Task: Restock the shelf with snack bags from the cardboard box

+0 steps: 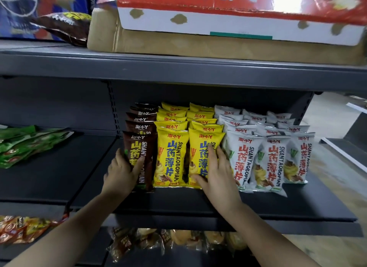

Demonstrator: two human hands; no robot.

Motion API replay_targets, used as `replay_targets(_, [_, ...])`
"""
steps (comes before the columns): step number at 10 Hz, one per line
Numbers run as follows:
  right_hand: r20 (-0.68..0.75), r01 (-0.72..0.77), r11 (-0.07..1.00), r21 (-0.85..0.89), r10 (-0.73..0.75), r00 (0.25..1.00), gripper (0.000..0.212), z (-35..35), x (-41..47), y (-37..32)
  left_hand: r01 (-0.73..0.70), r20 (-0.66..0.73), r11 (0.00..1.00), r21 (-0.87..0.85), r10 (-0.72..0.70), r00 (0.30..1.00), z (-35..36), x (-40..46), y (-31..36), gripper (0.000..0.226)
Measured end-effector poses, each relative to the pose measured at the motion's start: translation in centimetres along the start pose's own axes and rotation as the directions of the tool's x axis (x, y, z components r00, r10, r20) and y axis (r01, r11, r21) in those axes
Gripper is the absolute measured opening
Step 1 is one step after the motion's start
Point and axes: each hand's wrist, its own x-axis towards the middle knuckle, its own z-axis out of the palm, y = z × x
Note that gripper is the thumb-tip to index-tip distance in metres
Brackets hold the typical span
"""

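Snack bags stand upright in rows on the dark grey shelf (198, 205), long axis vertical, printed fronts facing outward; each row runs back toward the rear panel. From the left: one row of brown bags (140, 125), two rows of yellow bags (172, 153), then rows of white bags (272, 161) reaching toward the right upright. Every front reads "SHANYAOBOPIAN" running down the bag beside large Chinese characters, with a small logo ending in "Y" at the top; finer print is too small to read.

The left hand (121, 167) grips the front brown bag (139, 157), fingers round its left edge and thumb across its face; this bag leans slightly to the left. The right hand (216, 167) lies on the front bag of the second yellow row (202, 147), fingers spread along its right side where it meets the white bags, thumb low across its bottom edge; whether it clasps or only presses, I cannot tell.

Left of the brown row the shelf surface lies bare as far as a heap of green packets (23, 145); a strip of shelf also shows in front of the bags, up to the front lip.

On the shelf above sits a cardboard box (151, 42) with a red and white carton (228, 18) on top, its lettering upside down; a dark bag (63, 28) lies beside it. Blurred snack packets (174, 241) show on the shelf below.
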Motion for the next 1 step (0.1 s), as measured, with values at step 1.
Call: replay_targets(1, [-0.007,0.017,1.0,0.012,-0.017,1.0,0.067,-2.78,-0.3,-0.02,-0.106,-0.238,0.988,-0.116,0.076,0.968,-0.65,-2.36,1.72,0.074])
